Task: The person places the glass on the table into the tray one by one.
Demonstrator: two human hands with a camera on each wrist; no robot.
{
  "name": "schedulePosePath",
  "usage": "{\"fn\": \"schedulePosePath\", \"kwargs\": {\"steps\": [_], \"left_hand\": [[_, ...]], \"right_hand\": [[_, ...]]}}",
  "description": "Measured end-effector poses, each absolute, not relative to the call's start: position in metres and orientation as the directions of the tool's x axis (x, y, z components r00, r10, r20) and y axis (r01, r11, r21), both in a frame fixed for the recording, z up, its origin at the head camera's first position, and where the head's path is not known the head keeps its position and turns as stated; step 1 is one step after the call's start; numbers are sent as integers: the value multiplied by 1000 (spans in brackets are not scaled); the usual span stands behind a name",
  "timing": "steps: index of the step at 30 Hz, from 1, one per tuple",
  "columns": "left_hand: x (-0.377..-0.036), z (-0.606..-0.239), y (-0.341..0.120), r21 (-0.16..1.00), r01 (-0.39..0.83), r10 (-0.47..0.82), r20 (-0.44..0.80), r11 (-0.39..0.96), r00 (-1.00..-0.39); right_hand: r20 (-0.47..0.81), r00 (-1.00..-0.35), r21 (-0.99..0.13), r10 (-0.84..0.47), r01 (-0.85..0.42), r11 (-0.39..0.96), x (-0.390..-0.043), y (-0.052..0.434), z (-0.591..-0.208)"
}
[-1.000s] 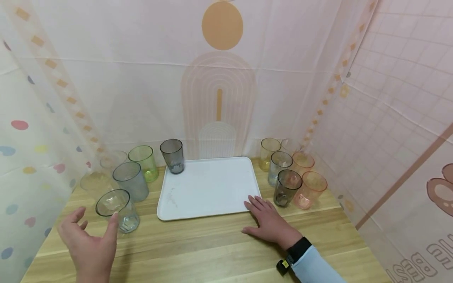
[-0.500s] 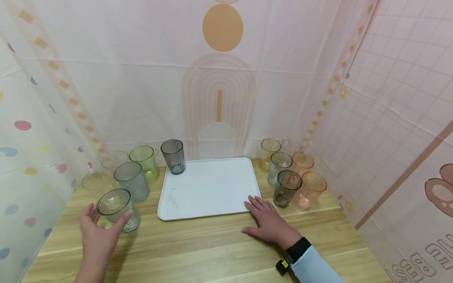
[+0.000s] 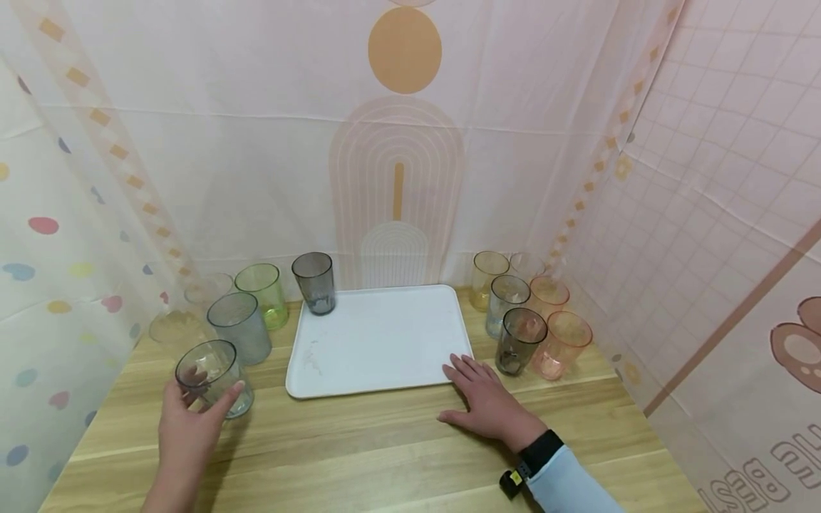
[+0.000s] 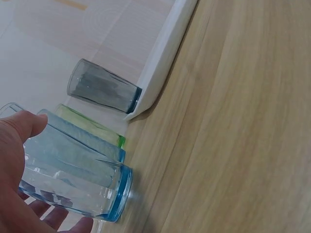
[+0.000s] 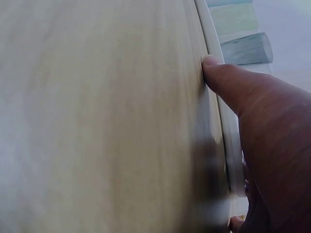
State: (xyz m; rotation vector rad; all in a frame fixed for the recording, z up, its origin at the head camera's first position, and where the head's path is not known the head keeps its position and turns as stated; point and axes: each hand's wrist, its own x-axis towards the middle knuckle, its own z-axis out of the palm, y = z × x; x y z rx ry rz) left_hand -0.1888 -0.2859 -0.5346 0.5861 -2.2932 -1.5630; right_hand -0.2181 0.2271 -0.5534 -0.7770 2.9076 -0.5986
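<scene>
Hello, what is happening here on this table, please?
A person sits at a wooden table with a white tray in the middle. The left hand grips a clear glass at the front of the left group of cups. The right hand rests flat on the table, fingers touching the tray's near right corner. One grey glass stands on the tray's far left corner.

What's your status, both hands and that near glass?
Left hand gripping clear glass, upright on table. Right hand flat, touching white tray corner. Nothing blocking.

Right hand: lower right of frame, thumb tip touching tray rim
Tray: white edge, upper centre
Desk: wood, filling left
Cups: blurred, upper right
</scene>
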Motion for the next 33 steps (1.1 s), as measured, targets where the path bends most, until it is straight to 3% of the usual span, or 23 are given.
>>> {"fn": "schedulePosePath", "kwargs": {"steps": [9, 25, 33], "left_hand": [[-192, -527, -279, 954, -130, -475, 15, 271, -880], [-203, -506, -234, 942, -30, -271, 65, 334, -960], [-216, -505, -216, 938, 29, -212, 108, 345, -971]], "right_hand": [[39, -870, -388, -491, -466, 795, -218, 227, -551], [29, -868, -396, -495, -465, 792, -218, 227, -550], [33, -866, -394, -498, -469, 790, -219, 226, -551]]}}
